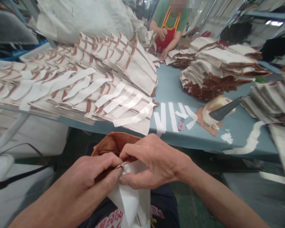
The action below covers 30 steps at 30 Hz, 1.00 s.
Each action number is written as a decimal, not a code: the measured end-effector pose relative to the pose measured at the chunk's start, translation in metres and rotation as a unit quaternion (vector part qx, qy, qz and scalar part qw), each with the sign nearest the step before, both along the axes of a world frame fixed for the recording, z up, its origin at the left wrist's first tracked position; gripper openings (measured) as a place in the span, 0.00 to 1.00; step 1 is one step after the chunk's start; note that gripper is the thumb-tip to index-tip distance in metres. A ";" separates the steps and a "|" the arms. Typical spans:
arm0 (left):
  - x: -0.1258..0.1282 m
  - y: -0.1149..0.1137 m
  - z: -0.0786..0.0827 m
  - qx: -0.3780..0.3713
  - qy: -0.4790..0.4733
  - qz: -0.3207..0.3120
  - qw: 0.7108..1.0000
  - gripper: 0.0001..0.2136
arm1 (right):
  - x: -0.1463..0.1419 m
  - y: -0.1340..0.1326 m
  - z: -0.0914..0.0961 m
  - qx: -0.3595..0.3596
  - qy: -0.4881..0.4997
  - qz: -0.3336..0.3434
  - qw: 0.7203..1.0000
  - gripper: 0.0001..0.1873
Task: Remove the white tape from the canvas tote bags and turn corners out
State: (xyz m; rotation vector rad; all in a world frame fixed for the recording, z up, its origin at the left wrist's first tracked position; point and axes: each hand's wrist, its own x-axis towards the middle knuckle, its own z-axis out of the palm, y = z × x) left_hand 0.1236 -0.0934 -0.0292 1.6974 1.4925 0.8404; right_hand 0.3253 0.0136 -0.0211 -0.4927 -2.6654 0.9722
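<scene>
Nearest, low in the middle, the left hand (92, 177) and the right hand (154, 161) meet, fingertips touching. Both pinch the same spot on a bag (130, 196). The left hand grips it from the left and the right hand from the right, thumbs and fingers closed on the cloth. The bag is brown at the top, where it sticks up just behind the hands. Its white part hangs down below them.

Just past the hands is a blue-grey table (171, 85). On its near edge lie white strips (173, 117) with a small pink thing (180, 124) between them. To the right of these, a dark tool (224, 109) rests on a cream and brown piece.

On the left, a big pile of cream bags (123, 63) with brown handles covers the table. More piles (216, 72) sit far right.

At the far end, a person in a red apron (168, 28) rests a hand on one of the piles.
</scene>
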 end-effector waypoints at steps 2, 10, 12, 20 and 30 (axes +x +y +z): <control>0.001 0.000 0.001 0.027 0.021 -0.031 0.999 0.12 | 0.000 0.000 0.004 -0.009 -0.046 0.003 0.999 0.11; -0.005 -0.009 -0.013 0.156 0.130 -0.050 0.978 0.11 | -0.006 0.003 0.001 -0.095 -0.024 0.031 0.995 0.10; -0.004 -0.009 -0.017 0.207 0.168 -0.051 0.963 0.12 | -0.006 0.002 -0.004 -0.086 -0.017 0.020 0.996 0.09; -0.007 -0.010 -0.031 0.286 0.200 -0.102 0.932 0.15 | -0.004 -0.017 -0.023 -0.177 0.068 -0.050 0.981 0.05; -0.010 -0.007 -0.059 0.410 0.243 -0.119 0.871 0.09 | -0.005 -0.037 -0.046 -0.543 0.089 -0.111 0.828 0.14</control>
